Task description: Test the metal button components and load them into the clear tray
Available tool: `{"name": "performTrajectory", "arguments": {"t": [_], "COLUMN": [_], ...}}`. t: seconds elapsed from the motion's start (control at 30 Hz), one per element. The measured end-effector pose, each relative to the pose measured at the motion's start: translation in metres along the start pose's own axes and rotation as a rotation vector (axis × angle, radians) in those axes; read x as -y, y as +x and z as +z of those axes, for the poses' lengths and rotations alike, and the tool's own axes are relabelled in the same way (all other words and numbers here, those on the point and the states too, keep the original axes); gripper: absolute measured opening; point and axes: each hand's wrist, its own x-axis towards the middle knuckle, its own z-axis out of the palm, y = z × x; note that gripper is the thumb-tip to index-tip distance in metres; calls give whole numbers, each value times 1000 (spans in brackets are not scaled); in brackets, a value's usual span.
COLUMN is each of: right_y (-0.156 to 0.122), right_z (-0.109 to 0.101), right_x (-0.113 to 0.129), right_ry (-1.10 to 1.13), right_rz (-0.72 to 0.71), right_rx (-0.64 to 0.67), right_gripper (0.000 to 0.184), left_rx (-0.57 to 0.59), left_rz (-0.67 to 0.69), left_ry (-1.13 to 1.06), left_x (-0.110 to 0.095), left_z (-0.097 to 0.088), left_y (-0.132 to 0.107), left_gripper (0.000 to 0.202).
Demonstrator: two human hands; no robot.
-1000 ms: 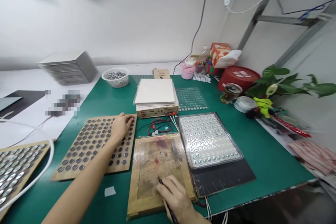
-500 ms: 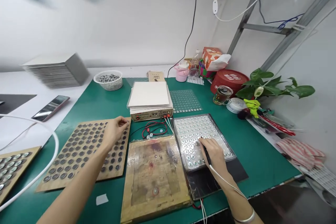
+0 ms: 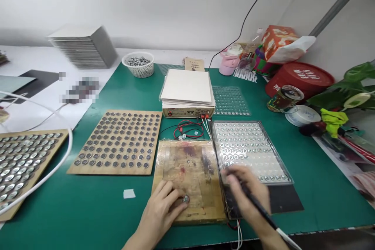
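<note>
Small round silver metal disc (image 3: pixel 185 199) sits on the lower right part of a scarred wooden board wrapped in clear plastic (image 3: pixel 187 175), which lies flat at the near edge of the bench. Left hand (image 3: pixel 159 213): fingers (image 3: pixel 172 203) spread and curved down on the board, fingertips right beside the disc. Can't tell if they have hold of it.

Right hand (image 3: pixel 246 191): fingers (image 3: pixel 234 177) curled around a slim black pen-shaped probe (image 3: pixel 259 207), closed on its shaft. Hand is motion-blurred (probe tip hidden). It hovers over the lower edge of a clear plastic tray (image 3: pixel 249 144) packed with rows of silver-rimmed discs. Tray sits just right of the board, on a black rectangular mat (image 3: pixel 285 199).

Left of the board: tan perforated wooden plate (image 3: pixel 117 142) with rows of dark round discs. Further left, a second wooden plate (image 3: pixel 23 168) holds shiny discs, with a white cable (image 3: pixel 55 170) curving over it.

Behind the board: beige bench power unit (image 3: pixel 187 112) with a stack of white card (image 3: pixel 186 86) on top, and tangled red and black test leads (image 3: pixel 187 129) in front. All on a green bench mat (image 3: pixel 322 191).
</note>
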Motion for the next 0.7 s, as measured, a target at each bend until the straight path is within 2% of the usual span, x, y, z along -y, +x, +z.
{"name": "performTrajectory", "arguments": {"t": [0.07, 0.13, 0.23, 0.4, 0.57, 0.63, 0.7], "right_y": [-15, -26, -32, -29, -30, -31, -33], "right_z": [25, 46, 61, 60, 62, 62, 61], "right_x": [18, 28, 29, 25, 30, 27, 21], "right_ry": [147, 180, 144, 104, 29, 29, 82], "right_rz": [10, 31, 64, 47, -1, -41, -136], "right_rx": [261, 365, 385, 438, 457, 427, 373], "right_gripper": [12, 15, 16, 15, 16, 16, 16], "left_rx": [-19, -22, -15, -23, 22, 45, 38], "left_rz": [5, 7, 12, 10, -29, -26, -16], "left_ry": [5, 10, 13, -1, -39, -66, -64], "left_x": [0, 0, 0, 0, -6, -3, 11], "left_z": [0, 0, -1, -2, 0, -6, -22], "left_y": [2, 3, 4, 5, 3, 5, 12], "left_gripper": [13, 14, 14, 16, 16, 15, 15]}}
